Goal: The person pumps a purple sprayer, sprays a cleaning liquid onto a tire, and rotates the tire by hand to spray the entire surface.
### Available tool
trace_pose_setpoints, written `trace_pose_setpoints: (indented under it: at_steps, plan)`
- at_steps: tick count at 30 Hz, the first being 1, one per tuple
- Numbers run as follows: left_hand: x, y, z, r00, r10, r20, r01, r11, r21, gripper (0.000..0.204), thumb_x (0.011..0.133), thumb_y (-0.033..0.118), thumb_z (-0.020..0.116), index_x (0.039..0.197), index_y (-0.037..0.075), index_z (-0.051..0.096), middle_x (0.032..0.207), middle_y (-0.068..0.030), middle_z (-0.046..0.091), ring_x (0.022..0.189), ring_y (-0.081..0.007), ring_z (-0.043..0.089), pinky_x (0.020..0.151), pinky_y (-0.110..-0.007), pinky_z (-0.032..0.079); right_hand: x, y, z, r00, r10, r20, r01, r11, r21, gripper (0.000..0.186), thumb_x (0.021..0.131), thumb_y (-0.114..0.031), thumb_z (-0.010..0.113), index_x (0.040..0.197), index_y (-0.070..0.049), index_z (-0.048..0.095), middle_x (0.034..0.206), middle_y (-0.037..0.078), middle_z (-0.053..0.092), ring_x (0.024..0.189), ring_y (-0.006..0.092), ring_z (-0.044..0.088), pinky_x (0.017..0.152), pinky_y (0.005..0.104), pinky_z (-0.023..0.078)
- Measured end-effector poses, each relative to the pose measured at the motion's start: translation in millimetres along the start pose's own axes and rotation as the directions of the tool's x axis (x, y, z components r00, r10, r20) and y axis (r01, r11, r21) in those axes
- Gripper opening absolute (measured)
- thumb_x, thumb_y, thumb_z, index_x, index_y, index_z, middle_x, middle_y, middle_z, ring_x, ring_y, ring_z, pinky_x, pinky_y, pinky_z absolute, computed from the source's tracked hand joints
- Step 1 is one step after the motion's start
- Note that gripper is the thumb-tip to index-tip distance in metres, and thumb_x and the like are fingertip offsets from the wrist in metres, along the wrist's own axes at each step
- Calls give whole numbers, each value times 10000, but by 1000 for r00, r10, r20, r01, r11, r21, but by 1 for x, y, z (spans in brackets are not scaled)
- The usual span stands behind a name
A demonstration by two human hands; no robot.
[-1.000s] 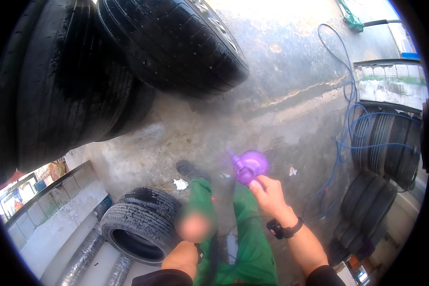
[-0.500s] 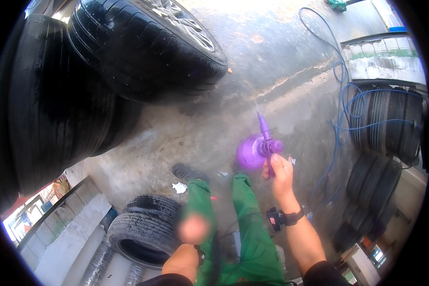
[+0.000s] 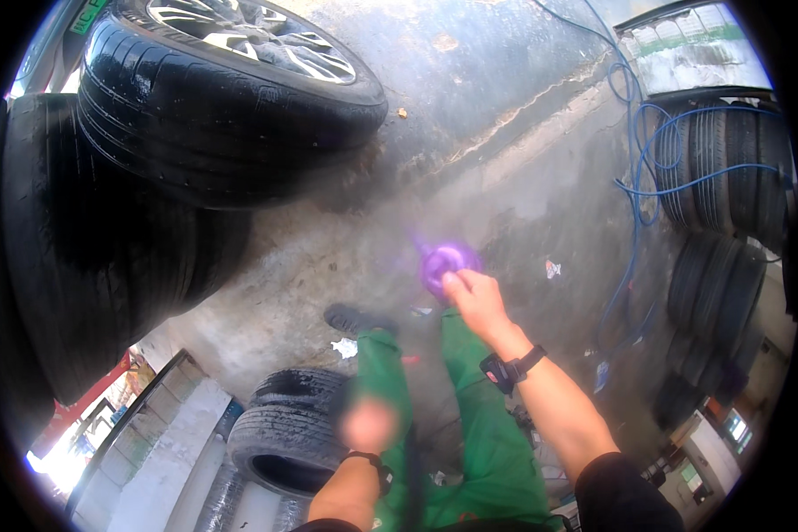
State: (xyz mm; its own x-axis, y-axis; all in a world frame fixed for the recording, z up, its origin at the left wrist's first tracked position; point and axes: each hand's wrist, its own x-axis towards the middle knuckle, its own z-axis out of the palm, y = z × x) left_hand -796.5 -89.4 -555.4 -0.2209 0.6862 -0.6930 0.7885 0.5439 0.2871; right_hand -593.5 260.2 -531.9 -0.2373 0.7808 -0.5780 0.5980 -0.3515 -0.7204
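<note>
My right hand (image 3: pixel 474 306) grips a purple spray bottle (image 3: pixel 449 264), blurred and pointed toward the upper left, with mist around it. My left hand (image 3: pixel 368 426) hangs over my green trouser leg, smeared by blur, so its fingers cannot be made out. A wet black tyre on a spoked silver rim (image 3: pixel 195 133) rests among other big dark tyres (image 3: pixel 89 257) at the upper left. Two worn tyres (image 3: pixel 284 430) lie at the lower left, beside my left forearm.
Stacked tyres (image 3: pixel 709 168) stand at the right, with loops of blue hose (image 3: pixel 634 195) across them and on the wet concrete floor (image 3: pixel 488 124). Tiled ledges (image 3: pixel 700 58) edge both sides. Paper scraps (image 3: pixel 344 348) lie near my shoe.
The spray bottle has swung upright then back left, now smeared with motion and still in my right hand. The view has shifted, showing more of the spoked rim at the upper left.
</note>
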Motion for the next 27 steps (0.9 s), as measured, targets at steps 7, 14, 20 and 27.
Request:
trace_pose_setpoints:
  at_steps: [7,14,20,27]
  plan:
    - [0,10,-10,998,18,-64,-18,1000,-2,197,965,271,615,909,99,692,742,-79,660,593,-263,627,531,-431,511,-20,-5,9,995,-98,-17,99,990,96,471,1006,-420,644,817,11,631,685,236,582,610,393,552,614,446,475]
    - [11,31,-27,992,-125,25,124,992,35,179,892,269,646,847,96,655,811,-131,686,748,-362,687,670,-498,551,-27,-9,5,964,-256,68,258,966,-31,469,1000,-423,657,794,-5,604,671,226,582,639,430,594,609,465,477]
    - [11,37,-32,999,-47,5,46,996,82,223,888,289,619,789,90,624,833,-134,692,778,-376,692,693,-521,549,-34,-9,-3,992,-122,39,120,991,49,474,982,-440,678,810,-4,608,728,225,619,679,438,607,636,476,487]
    - [10,31,-27,996,21,-81,-19,1000,19,232,890,297,617,797,85,622,847,-131,700,806,-376,701,717,-512,554,-9,28,-13,989,150,2,-150,988,40,489,946,-458,718,944,27,654,773,215,645,750,313,664,702,431,495]
